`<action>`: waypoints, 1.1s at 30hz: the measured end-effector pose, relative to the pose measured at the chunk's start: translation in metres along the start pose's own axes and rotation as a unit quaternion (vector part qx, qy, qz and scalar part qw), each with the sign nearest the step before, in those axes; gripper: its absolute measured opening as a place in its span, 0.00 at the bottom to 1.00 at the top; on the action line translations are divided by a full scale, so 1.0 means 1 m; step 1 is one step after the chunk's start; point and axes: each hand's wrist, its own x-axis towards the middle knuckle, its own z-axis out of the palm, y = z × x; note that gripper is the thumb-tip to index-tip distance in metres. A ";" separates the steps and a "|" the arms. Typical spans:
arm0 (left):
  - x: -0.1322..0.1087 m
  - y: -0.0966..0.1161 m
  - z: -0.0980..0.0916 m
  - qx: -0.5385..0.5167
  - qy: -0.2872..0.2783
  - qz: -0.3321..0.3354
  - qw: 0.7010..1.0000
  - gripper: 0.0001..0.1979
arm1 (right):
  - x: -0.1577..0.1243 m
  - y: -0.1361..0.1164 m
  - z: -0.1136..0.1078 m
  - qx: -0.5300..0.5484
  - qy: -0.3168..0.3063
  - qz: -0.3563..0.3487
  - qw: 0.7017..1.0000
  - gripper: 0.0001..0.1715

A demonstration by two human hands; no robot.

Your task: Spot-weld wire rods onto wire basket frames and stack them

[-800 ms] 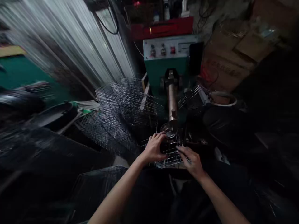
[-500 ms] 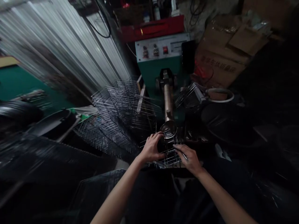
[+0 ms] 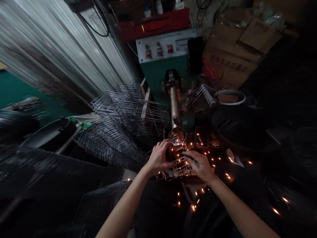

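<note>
A small wire rack [image 3: 182, 170] lies under the round end of the welding machine's metal arm [image 3: 174, 102]. My left hand [image 3: 158, 158] grips the rack's left side, thumb and fingers curved around it. Closed at the right side of the rack, my right hand [image 3: 201, 165] holds a thin metal rod [image 3: 194, 161], whose tip lies against the wires. Orange sparks [image 3: 193, 207] scatter from the rack and fall around both hands. How the fingers meet the wires is partly hidden in the dark.
Stacked wire grids [image 3: 119, 122] stand to the left of the machine. Its green cabinet [image 3: 163, 71] carries knobs and a red switch. A cardboard box [image 3: 230, 56] and bent wire pieces [image 3: 195, 97] are on the right. A dark round pan [image 3: 49, 134] sits far left.
Bright sparks have appeared around the rack and both hands. The view has shifted slightly. Both hands keep their hold on the rack and rod.
</note>
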 end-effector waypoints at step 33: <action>0.031 -0.020 -0.006 -0.041 0.007 -0.005 0.999 0.38 | 0.034 0.010 -0.002 -0.096 0.010 0.015 0.995 0.08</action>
